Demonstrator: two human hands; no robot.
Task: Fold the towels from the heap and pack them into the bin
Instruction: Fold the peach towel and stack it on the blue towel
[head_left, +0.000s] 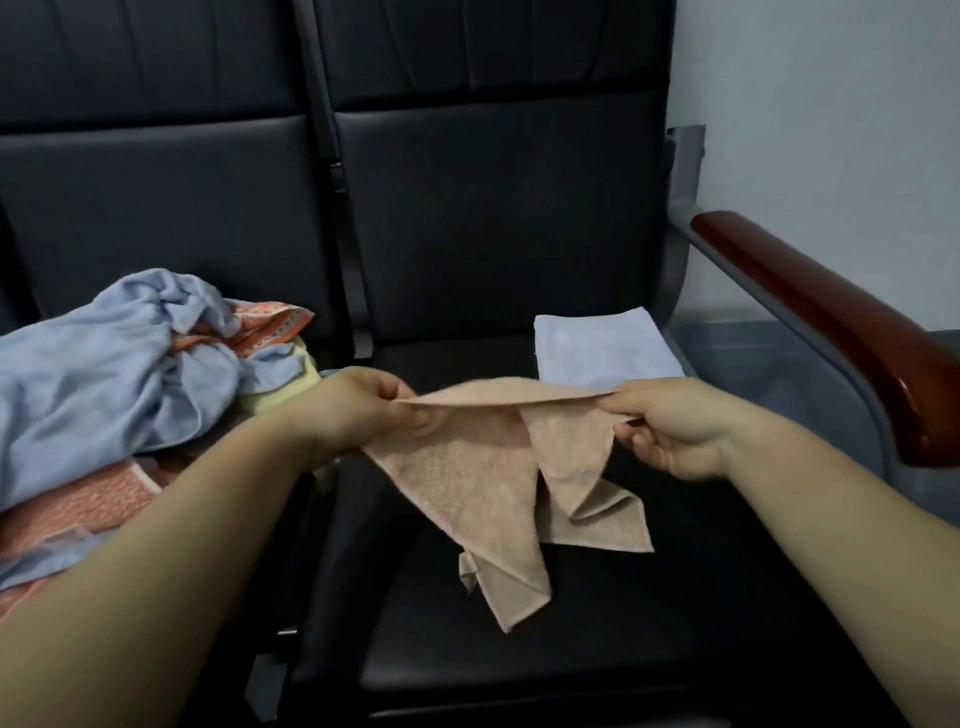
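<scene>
A small beige towel (467, 478) hangs stretched between my two hands above the black seat. My left hand (358, 410) pinches its upper edge at the left end, and my right hand (670, 426) pinches the same edge at the right end. The rest of the towel droops in uneven points onto the seat cushion. A heap of unfolded towels (119, 374), light blue, orange-patterned and pale yellow, lies on the left seat. One folded light-blue towel (602, 348) lies flat at the back right of the seat. No bin is in view.
Black padded seats (519, 613) with tall backrests fill the scene. A reddish wooden armrest (831, 322) on a grey metal frame runs along the right side. A pale wall stands behind it at the right.
</scene>
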